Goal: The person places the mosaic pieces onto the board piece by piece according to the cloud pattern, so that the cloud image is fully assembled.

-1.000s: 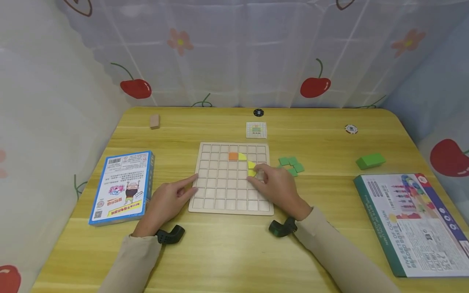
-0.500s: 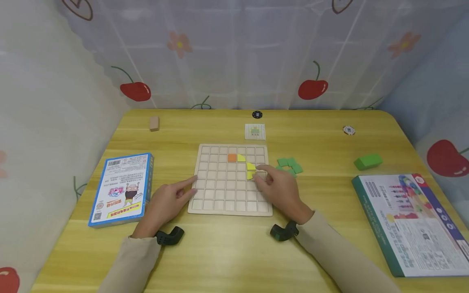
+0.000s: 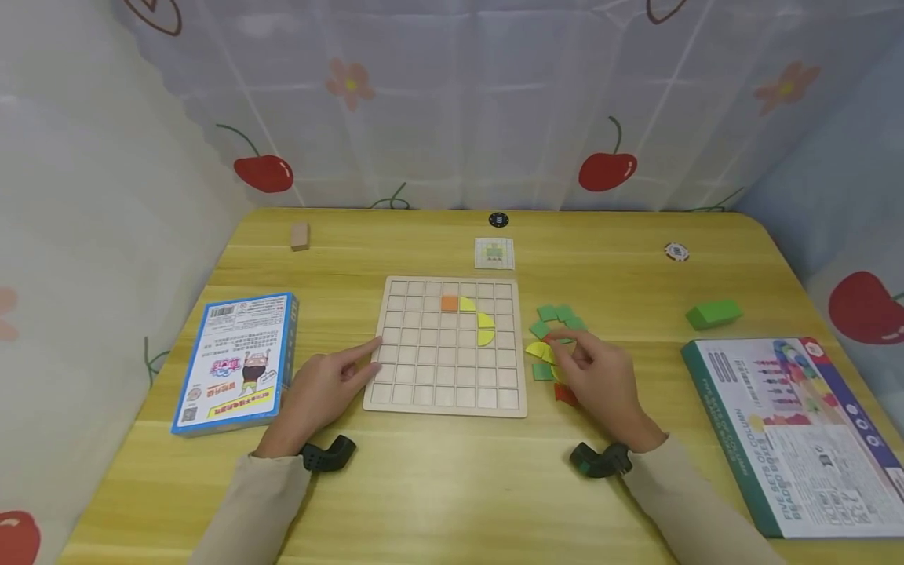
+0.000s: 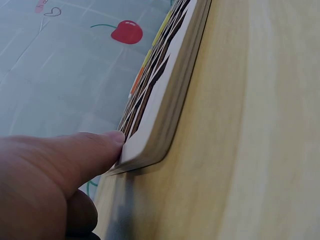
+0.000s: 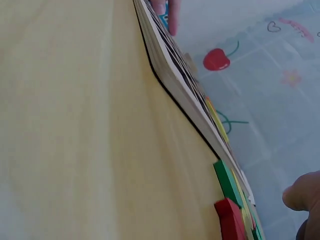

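A wooden grid board (image 3: 427,355) lies mid-table. On it sit an orange square tile (image 3: 450,303), with a yellow quarter-circle tile (image 3: 467,304) right beside it, and two more yellow tiles (image 3: 485,337) lower right. My left hand (image 3: 321,390) touches the board's left edge with thumb and index finger; the left wrist view shows the thumb (image 4: 95,152) on its rim. Over the loose tiles right of the board hovers my right hand (image 3: 599,377), covering part of them. Green tiles (image 3: 547,313), yellow tiles (image 3: 538,350) and a red piece (image 3: 564,394) show there. No held tile is visible.
Behind the board lies a small pattern card (image 3: 494,253), with a black chip (image 3: 498,220) beyond it. A blue-edged box (image 3: 236,361) stands left, a larger box (image 3: 798,431) right. Around them are a green block (image 3: 714,314), a white chip (image 3: 676,251) and a wooden block (image 3: 300,236).
My right hand has let go of the lower yellow tile on the board and moved right, over the loose tiles. The left hand has stayed at the board's edge.
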{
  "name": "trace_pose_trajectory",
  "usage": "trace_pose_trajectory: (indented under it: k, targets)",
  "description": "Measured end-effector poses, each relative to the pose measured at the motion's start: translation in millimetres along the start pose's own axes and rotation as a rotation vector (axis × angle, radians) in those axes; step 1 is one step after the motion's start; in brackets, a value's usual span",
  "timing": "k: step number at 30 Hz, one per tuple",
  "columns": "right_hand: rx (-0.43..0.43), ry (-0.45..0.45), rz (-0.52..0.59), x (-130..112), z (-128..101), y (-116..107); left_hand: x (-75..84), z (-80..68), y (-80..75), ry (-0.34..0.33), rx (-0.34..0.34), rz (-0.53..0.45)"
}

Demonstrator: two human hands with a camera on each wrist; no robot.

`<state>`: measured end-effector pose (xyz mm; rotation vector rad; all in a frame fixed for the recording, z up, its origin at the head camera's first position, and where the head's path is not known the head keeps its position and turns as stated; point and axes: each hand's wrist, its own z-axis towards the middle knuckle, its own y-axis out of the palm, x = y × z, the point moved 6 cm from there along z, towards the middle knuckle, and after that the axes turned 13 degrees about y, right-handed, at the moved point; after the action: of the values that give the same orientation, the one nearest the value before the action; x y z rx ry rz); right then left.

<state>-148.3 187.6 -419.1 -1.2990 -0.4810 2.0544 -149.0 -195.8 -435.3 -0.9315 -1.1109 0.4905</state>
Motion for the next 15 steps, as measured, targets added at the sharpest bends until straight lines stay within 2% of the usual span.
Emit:
trace_pose_trajectory:
  k: [3, 9, 12, 15]
  targets:
    - [-0.035, 0.048, -0.036, 8.1, -0.1, -4.5, -0.4, -0.4, 0.3, -0.002, -0.002, -0.001]
    - [-0.102, 0.199, -0.13, 24.4, -6.4, -13.2, -0.8, -0.2, 1.5, -0.001, -0.004, 0.004]
    - [-0.164, 0.23, -0.137, 27.5, -12.6, -17.8, -0.3, 0.0, 1.3, 0.004, -0.008, -0.001]
    - [-0.24, 0.217, -0.126, 26.0, -16.3, -20.1, -1.1, 0.0, 0.2, 0.003, -0.006, 0.003]
